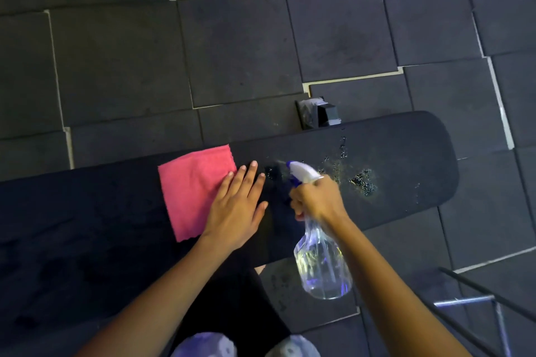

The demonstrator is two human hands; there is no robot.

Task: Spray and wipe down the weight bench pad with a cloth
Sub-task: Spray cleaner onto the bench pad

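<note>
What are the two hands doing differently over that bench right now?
The left hand lies flat and open, fingers spread, on the edge of the pink cloth. The right hand is curled shut in a grip around the spray bottle, raised and aimed at the wet droplets. Both hands are bare and over the black bench pad.

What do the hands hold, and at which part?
Right hand grips the spray bottle at its neck; left hand lies flat on the cloth.
</note>
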